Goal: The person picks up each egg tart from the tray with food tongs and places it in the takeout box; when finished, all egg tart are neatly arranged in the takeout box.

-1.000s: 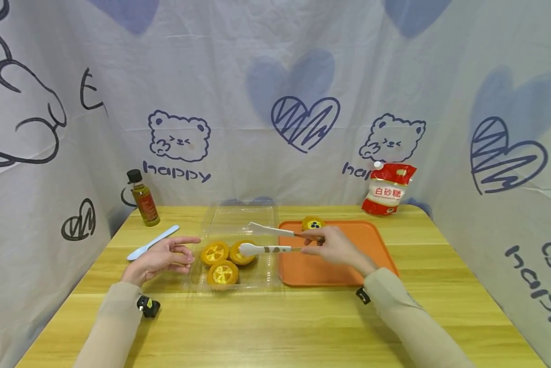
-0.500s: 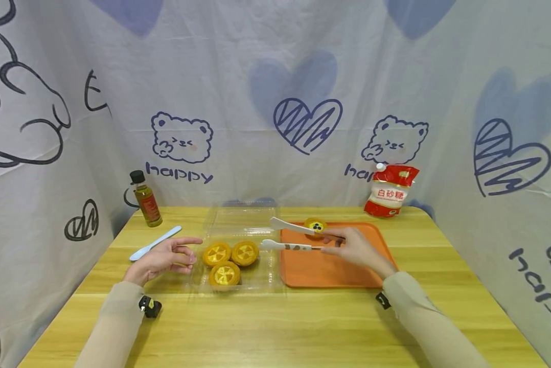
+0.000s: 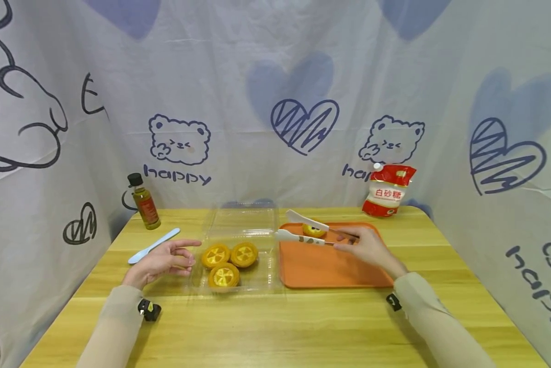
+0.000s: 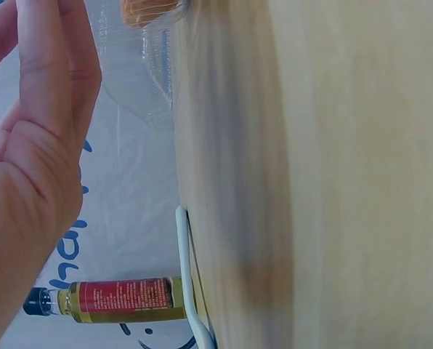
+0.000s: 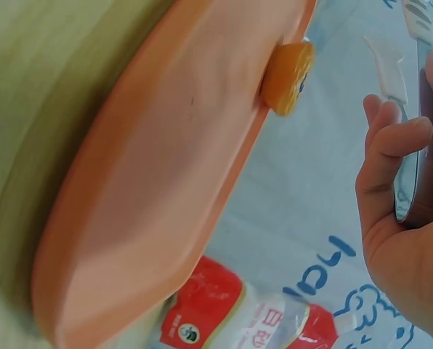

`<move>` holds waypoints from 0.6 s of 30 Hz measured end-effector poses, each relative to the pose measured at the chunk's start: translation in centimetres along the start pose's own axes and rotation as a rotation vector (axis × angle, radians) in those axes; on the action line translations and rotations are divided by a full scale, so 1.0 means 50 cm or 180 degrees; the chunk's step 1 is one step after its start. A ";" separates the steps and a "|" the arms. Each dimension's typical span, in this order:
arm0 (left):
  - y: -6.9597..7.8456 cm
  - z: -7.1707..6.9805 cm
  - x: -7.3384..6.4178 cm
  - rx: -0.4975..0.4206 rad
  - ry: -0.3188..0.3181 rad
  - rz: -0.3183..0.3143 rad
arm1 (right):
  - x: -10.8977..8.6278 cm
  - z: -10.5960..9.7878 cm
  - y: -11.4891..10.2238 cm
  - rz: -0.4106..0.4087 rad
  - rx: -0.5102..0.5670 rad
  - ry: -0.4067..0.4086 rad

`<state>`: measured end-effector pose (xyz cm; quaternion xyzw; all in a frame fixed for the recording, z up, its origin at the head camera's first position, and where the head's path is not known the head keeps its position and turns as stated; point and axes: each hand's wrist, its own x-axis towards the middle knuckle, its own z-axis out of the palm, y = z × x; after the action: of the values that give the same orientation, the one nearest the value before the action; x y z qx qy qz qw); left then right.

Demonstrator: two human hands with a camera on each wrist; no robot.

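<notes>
Right hand (image 3: 368,249) grips tongs (image 3: 298,238) over orange tray (image 3: 327,267); left of it, left hand (image 3: 162,259) relaxed, all three tarts (image 3: 224,276) head-view only.

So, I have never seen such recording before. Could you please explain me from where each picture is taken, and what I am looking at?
There is no machine here, only a person's two bare hands. The wide picture comes from a camera on the head, looking forward and down. The other two come from cameras on the wrists, so their scenes look sideways.

On the table are a clear container with three tarts, an orange tray with one more tart, a bottle, a light blue utensil and a red and white bag.

The right hand holds tongs, their two arms spread apart. The left hand holds nothing, beside the container.
</notes>
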<state>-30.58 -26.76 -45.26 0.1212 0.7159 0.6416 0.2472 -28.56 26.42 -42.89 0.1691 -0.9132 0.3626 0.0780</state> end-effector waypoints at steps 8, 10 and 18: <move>-0.002 -0.001 0.002 -0.0032 -0.0008 0.0009 | -0.002 -0.013 0.037 0.0260 -0.0027 0.0010; -0.002 -0.001 0.002 -0.0034 -0.0010 0.0009 | -0.004 -0.016 0.044 0.0270 -0.0120 0.0041; -0.005 -0.002 0.002 -0.0039 0.0000 0.0004 | -0.008 -0.022 0.052 0.0442 -0.0432 0.0122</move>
<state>-30.68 -26.81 -45.51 0.1202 0.7119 0.6461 0.2476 -29.10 29.04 -43.83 0.0927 -0.9435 0.3077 0.0814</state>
